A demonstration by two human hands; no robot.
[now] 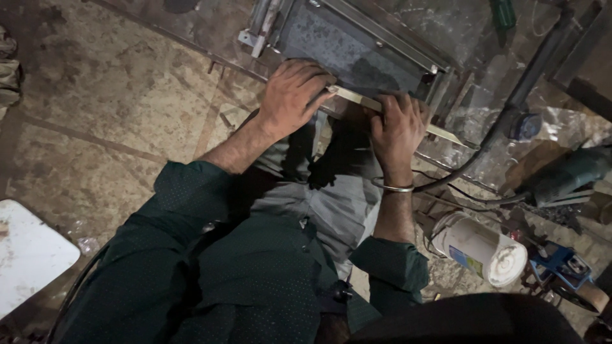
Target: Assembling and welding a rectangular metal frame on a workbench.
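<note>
Hands press a flat metal strip [389, 108] down on the near edge of a grey metal frame [357, 48] on the floor, left hand [290, 95] spread flat, right hand [398, 127] curled over the strip, so it is lined up but looks loose.

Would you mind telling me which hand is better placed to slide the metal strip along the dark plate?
Probably the right hand. It grips the metal strip near its middle, while the left hand presses flat at the strip's end on the dark plate, steadying it.
</note>
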